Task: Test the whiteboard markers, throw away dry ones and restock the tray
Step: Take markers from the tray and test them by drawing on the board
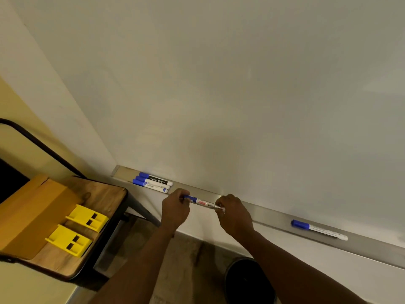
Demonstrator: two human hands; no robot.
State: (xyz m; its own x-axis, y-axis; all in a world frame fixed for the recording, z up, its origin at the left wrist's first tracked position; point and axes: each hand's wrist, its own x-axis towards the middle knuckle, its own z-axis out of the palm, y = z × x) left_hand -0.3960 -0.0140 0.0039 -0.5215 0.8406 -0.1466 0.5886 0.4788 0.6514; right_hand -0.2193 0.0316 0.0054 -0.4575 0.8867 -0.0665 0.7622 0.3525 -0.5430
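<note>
You hold one blue-capped whiteboard marker (pixel 203 202) level just in front of the metal marker tray (pixel 269 212), your left hand (pixel 175 208) pinching its capped end and your right hand (pixel 233 212) gripping the other end. Three more blue-capped markers (pixel 152 182) lie bunched at the tray's left end, and a single marker (pixel 318 230) lies well apart on the right. Two yellow plastic holders (pixel 77 230) rest on the wooden stool (pixel 105 194) beside you.

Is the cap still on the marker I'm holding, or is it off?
On. The blue cap sits on the marker at the end pinched by the left hand; the right hand grips the other end. No tip shows.
</note>
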